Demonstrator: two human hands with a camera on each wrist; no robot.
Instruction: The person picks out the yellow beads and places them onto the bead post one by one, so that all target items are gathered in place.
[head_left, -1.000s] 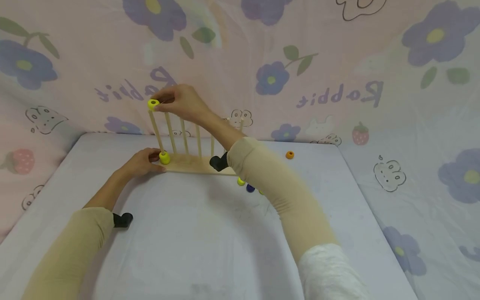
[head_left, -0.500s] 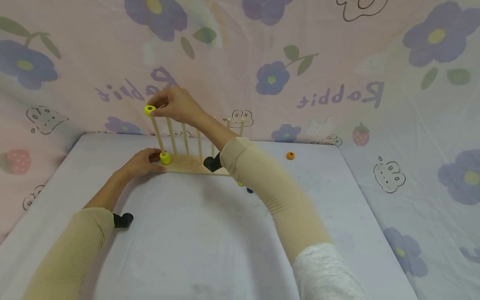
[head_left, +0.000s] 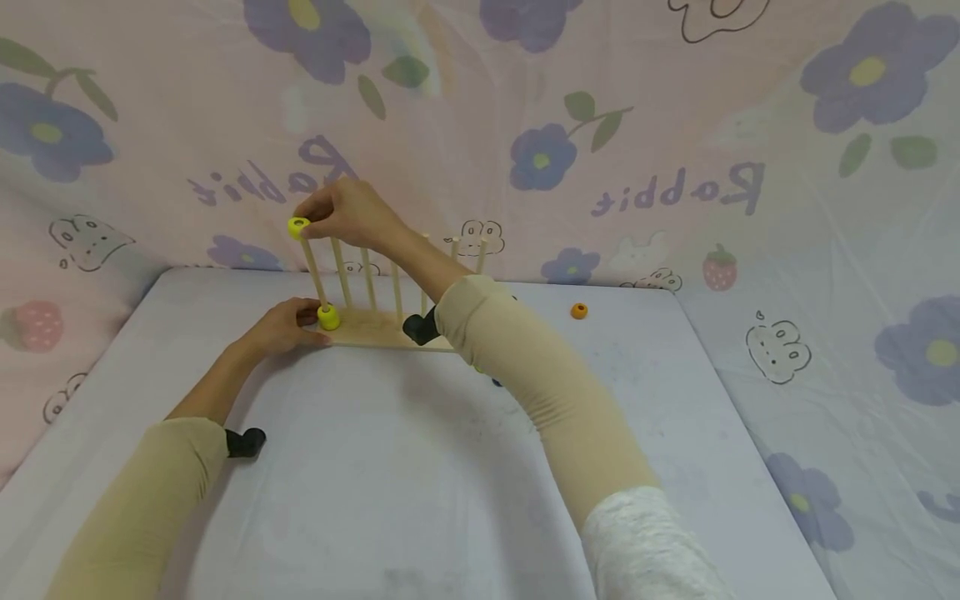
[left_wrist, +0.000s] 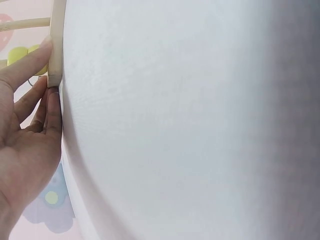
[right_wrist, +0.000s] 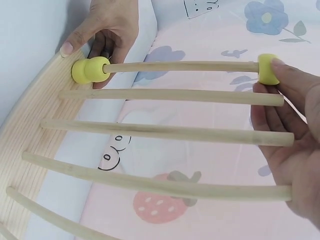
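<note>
A wooden peg rack [head_left: 375, 329] stands on the table, its row of upright pegs rising from a flat base. My right hand [head_left: 356, 218] pinches a yellow bead [right_wrist: 268, 69] between thumb and fingers at the top of the leftmost peg [right_wrist: 185, 66]. In the right wrist view the peg's tip meets that bead. Two more yellow beads [right_wrist: 91, 70] sit stacked at the foot of the same peg. With thumb on the base and fingers curled at its end, my left hand [head_left: 279, 329] grips the rack's left end, close beside the stacked beads.
An orange bead [head_left: 579, 311] lies on the white table [head_left: 360, 467] to the right of the rack. A dark blue bead [head_left: 497, 382] and a yellow bead [head_left: 480, 368] show only slightly past my right forearm. A printed cloth [head_left: 465, 108] hangs behind the table.
My right hand has moved a little left and down with the yellow bead, bringing it to the leftmost peg's top. The left hand keeps its place on the rack.
</note>
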